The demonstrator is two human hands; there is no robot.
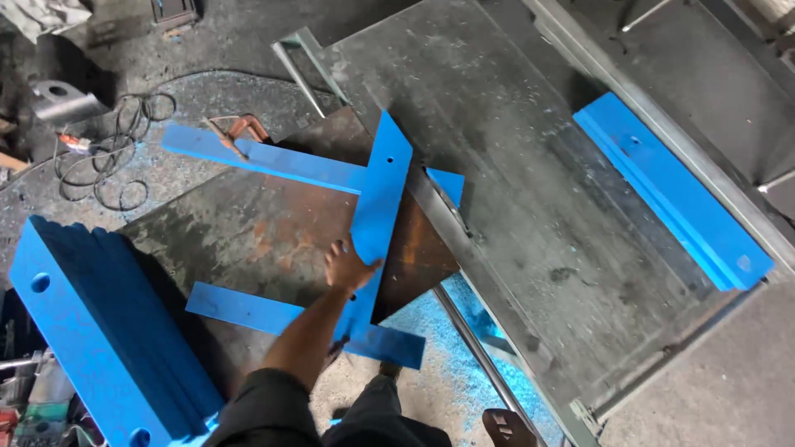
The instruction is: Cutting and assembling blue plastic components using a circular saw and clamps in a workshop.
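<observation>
Fingers of one hand (348, 266), likely the left, close in a grip on a blue bar (377, 219) lying tilted across a rusty plate (265, 228), crossing another bar (265, 157). Other hand unseen. Blue stack (99, 331) near the plate's left corner.

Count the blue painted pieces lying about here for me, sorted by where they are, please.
Loose blue bars on the rusty plate: 3, one under the hand, one across the top, one low.
Blue bars on the grey table: 1.
Stacks of blue bars: 1, count within unclear.
Total: 5
</observation>
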